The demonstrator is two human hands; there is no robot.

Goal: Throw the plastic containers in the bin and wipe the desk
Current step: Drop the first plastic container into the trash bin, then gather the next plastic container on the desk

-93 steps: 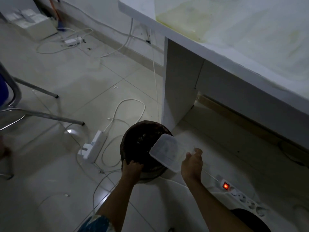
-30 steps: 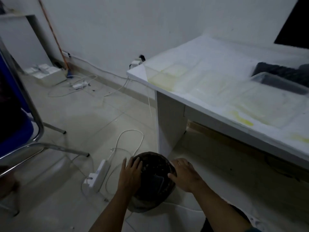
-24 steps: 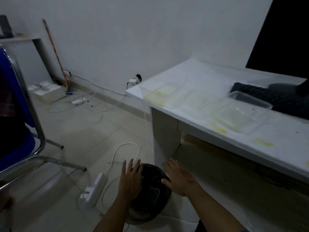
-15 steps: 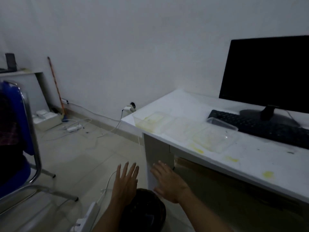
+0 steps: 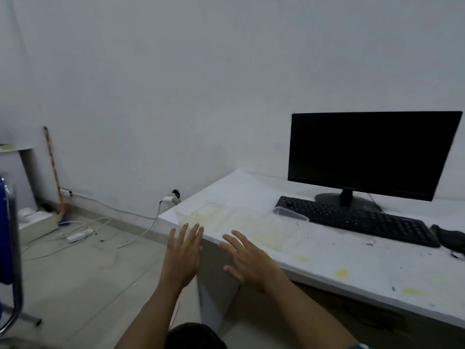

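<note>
Several clear plastic containers lie on the white desk (image 5: 364, 268): one (image 5: 198, 215) at the left corner, a flat one (image 5: 264, 225) in the middle, and one (image 5: 289, 213) against the keyboard. Yellow stains mark the desk top. My left hand (image 5: 182, 258) and my right hand (image 5: 247, 263) are raised in front of the desk's left corner, fingers spread, holding nothing. The dark bin (image 5: 195, 336) sits on the floor at the bottom edge, below my arms.
A black monitor (image 5: 372, 154) and black keyboard (image 5: 357, 220) stand on the desk, with a dark object (image 5: 450, 238) at the far right. Cables and a power strip (image 5: 80, 233) lie on the floor by the wall. A blue chair (image 5: 8, 248) is at left.
A lid went into the bin from my right hand. Both hands left the bin and rose toward the desk corner. The view tilted up from floor to desk.
</note>
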